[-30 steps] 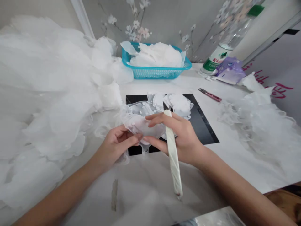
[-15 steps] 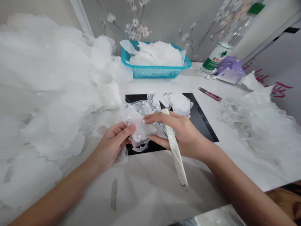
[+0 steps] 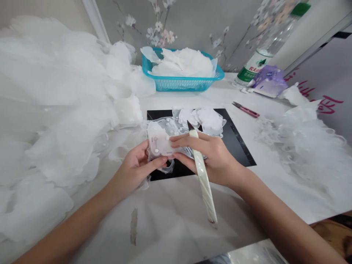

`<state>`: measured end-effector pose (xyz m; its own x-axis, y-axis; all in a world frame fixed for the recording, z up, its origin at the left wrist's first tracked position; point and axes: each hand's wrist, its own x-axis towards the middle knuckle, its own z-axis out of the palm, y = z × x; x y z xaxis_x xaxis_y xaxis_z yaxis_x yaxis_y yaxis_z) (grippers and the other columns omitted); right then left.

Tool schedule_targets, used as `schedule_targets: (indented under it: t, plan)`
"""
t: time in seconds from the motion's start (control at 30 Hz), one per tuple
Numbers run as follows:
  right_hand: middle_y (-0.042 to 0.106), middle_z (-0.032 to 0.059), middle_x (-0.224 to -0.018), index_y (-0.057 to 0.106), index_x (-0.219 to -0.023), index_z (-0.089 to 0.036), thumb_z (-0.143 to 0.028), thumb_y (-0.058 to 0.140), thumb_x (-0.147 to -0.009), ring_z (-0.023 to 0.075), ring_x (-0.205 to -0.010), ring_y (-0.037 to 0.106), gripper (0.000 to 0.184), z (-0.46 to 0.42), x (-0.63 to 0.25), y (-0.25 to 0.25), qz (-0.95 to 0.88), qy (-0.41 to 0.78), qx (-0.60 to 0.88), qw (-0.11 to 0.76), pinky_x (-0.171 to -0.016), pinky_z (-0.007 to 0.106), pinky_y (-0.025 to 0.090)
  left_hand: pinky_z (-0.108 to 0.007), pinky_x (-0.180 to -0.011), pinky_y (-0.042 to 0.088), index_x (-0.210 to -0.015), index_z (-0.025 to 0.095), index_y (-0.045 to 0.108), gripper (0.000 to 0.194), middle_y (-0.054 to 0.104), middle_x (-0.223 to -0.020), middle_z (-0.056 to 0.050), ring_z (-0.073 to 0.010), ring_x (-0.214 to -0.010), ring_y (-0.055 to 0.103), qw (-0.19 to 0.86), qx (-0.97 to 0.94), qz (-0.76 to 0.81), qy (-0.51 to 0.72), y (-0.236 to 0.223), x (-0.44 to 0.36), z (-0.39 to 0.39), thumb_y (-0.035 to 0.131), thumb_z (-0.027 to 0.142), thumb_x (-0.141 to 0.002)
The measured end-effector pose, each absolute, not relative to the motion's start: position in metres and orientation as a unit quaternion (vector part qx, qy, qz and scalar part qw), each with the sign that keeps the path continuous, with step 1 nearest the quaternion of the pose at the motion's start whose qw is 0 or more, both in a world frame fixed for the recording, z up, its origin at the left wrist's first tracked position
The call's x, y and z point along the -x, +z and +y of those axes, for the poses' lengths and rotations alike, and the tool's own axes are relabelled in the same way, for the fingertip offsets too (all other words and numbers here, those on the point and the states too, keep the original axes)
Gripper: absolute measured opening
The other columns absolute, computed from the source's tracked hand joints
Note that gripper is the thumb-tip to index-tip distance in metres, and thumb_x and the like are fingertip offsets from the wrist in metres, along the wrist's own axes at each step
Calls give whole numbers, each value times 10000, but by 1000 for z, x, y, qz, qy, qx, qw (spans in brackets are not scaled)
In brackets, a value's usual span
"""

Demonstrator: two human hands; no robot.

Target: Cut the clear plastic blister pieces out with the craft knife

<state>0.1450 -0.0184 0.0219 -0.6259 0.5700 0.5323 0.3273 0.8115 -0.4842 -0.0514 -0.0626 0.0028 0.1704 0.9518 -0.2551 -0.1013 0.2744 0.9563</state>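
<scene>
White tabletop (image 3: 170, 216), hands (image 3: 133, 170) pinching fabric (image 3: 159, 141), craft knife (image 3: 202, 179)

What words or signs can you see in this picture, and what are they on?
Green label on the plastic bottle: small characters, too blurred to read.
Purple packet: print too blurred to read.
Red characters on the pale panel: big, but cut off and unclear, so I cannot read them.

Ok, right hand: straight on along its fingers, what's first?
The white sheer fabric patch held in the left hand; the right hand's fingers, around a craft knife, already seem to touch it, though depth is unclear.
</scene>
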Motion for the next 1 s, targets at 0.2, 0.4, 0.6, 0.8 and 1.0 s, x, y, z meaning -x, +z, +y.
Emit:
schedule_targets:
  t: [0.2,0.4,0.6,0.8,1.0]
  plan:
    - [711,80,-991,619,-964,-147,-188,575,-883,155,-883,682,100,-18,-146,24,-873,217,261,350,-772,242,547,-187,-689,488,-993,216,677,249,698,-827,9,-113,-742,620,619,-429,496,433,5,51,-63,729,261,-754]
    - [710,49,-1047,629,-1023,-180,-157,549,-870,179,-919,664,174,-13,-149,24,-859,244,325,311,-796,298,538,-190,-600,438,-778,177,701,79,658,-669,-2,-110,-632,566,649,-386,466,461,9,57,-63,678,172,-703]
    - [446,121,-1439,470,-1336,-182,-278,608,-858,271,-1256,482,506,-10,-148,19,-910,126,265,292,-976,445,462,-213,-625,454,-635,210,713,79,640,-587,12,-120,-614,574,695,-356,415,466,13,59,-61,643,188,-665]
    - [557,100,-1342,578,-1235,-185,-243,540,-902,243,-1143,559,340,-14,-141,15,-905,63,245,341,-946,416,485,-292,-945,457,-1147,330,646,453,681,-1119,26,-223,-1125,581,696,-404,384,452,13,54,-69,732,285,-705]
    - [553,126,-1341,593,-1180,-157,-293,569,-897,241,-1121,578,315,-24,-134,11,-901,101,255,336,-901,401,496,-274,-844,520,-1124,269,652,452,721,-1035,3,-202,-990,659,665,-392,449,450,12,50,-68,774,198,-694]
